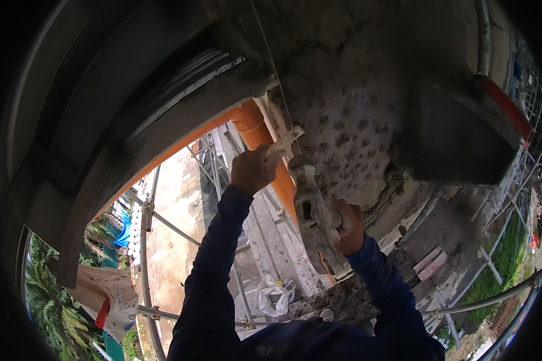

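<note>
My left hand is raised near the middle, its fingers closed round a pale, mortar-crusted tool with a T-shaped end. A thin string runs down from above to that end; whether it is tied there I cannot tell. Lower and to the right, my right hand grips the side handle of a long, mortar-caked plastering float. Its narrow upper tip lies just below the left-hand tool. Behind both hands is a rough grey wall with rows of dimples.
An orange pipe runs behind my left hand. Scaffold poles stand at left, with more at right. A white sack and loose mortar lie below. A dark panel juts in at right.
</note>
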Motion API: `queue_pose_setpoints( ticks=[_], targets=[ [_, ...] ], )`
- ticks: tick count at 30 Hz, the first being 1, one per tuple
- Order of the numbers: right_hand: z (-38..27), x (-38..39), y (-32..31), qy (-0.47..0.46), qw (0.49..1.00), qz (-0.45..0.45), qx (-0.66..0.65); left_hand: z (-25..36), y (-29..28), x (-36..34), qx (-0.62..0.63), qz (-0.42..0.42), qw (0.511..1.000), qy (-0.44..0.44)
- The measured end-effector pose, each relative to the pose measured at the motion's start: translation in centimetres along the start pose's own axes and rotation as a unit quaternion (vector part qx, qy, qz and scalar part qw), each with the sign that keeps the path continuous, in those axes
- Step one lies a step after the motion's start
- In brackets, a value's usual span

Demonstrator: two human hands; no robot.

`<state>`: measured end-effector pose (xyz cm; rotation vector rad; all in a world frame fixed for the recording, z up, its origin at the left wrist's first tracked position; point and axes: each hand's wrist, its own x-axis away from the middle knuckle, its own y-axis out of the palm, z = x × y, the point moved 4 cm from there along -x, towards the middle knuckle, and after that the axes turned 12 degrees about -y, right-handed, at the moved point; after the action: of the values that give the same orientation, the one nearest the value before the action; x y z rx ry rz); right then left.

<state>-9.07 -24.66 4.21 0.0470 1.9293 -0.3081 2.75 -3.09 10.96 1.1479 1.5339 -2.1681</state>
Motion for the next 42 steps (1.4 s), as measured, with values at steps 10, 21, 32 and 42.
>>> queue_pose_setpoints(
  ticks=[10,21,32,42],
  targets=[
    [5.5,0.8,1.3,0.132,0.99,0.029,0.032,-0.3,1.2,-0.1,0.002,-0.026,0.998,-0.049],
    [8.4,1.5,2.1,0.089,0.99,-0.008,0.106,0.4,1.3,-0.5,0.039,-0.024,0.997,-0.065],
    [6.0,8.6,-1.6,0.171,0.984,0.055,0.001,3.3,-1.5,0.8,0.062,-0.02,0.995,-0.073],
    [4.1,4.8,-2.3,0.281,0.943,0.041,-0.176,2.8,-1.5,-0.1,0.142,0.022,0.987,-0.065]
  ],
)
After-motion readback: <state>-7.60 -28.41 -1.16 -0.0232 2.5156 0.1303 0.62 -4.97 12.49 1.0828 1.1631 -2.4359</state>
